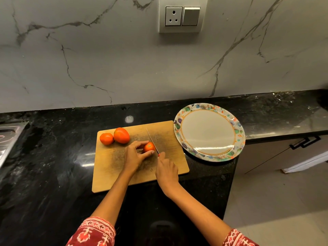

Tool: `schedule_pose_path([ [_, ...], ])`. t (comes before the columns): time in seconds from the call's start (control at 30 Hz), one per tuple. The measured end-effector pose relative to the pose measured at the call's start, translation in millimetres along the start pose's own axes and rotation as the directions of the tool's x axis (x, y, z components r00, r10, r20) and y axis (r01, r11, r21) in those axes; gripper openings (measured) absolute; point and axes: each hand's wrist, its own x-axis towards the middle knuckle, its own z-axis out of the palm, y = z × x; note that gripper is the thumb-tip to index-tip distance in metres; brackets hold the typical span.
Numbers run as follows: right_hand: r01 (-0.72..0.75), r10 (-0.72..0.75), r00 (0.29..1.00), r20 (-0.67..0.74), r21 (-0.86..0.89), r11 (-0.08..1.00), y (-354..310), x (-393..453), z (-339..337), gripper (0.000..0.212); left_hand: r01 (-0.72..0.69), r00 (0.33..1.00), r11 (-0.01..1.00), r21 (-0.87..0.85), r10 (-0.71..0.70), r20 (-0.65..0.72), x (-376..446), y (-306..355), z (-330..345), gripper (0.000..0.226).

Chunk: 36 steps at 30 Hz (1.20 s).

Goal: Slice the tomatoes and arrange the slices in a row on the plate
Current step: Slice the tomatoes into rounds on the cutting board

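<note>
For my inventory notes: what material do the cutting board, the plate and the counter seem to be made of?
The cutting board looks like wood, matte tan, with a darkened, scuffed patch in the middle. The plate is glossy, with a printed leaf border and bright reflections; ceramic or melamine, I cannot tell which. The counter seems polished black stone, perhaps granite, with pale flecks and light glints.

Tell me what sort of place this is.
Most likely a home kitchen. A black stone counter runs under a marble-look wall with a socket, a metal sink edges in at the left, and a wooden cutting board with tomatoes sits beside a patterned plate.
</note>
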Motion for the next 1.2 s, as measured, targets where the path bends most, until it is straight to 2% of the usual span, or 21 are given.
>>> schedule_pose_path([
  [0.5,0.015,-0.015,1.000,-0.021,0.005,1.000,-2.5,9.0,5.7,0.018,-0.040,0.999,0.999,-0.008,0.040,0.017,-0.9,0.1,-1.4,0.042],
  [0.83,0.028,-0.029,0.999,0.033,0.008,1.000,0.5,13.5,7.5,0.022,-0.107,0.994,0.994,0.030,0.106,0.032,-2.1,1.0,-2.9,0.040],
  [1.2,0.019,-0.018,0.998,0.062,-0.005,1.000,4.7,19.0,12.5,0.021,-0.086,0.996,0.994,0.061,0.084,0.031,1.1,-0.3,-2.2,0.039],
])
